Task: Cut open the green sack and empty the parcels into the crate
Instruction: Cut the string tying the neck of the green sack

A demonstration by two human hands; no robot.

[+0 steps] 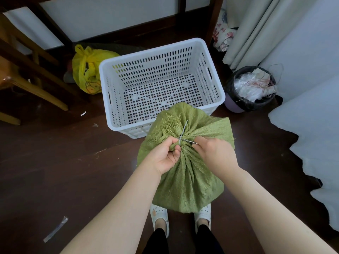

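Both hands are down on the tied neck of the green sack [185,173], which stands on the dark floor [55,162] between the person's feet, just near of the white crate [159,83]. The left hand [165,154] has its grip curled tight around the bunched cloth just left of the tie, fingers pinching the neck so it stays taut. The right hand [214,153] is closed around what looks like a small blade or pair of scissors [194,142]; only a thin metal tip shows, poking left toward the tie, so I cannot tell how the tool is set. A pale strap [183,131] binds the neck and sticks up toward the far side. What matters is that the tie sits right between the two hands, with the blade coming at it from the right and the left fingers very close on the other side, so a slip could reach them. The frayed mouth of the sack flops toward the crate, whose rim it overlaps, and the crate holds no parcels yet. Once the tie gives, I would judge the sack needs only tipping away from the person to spill into it.
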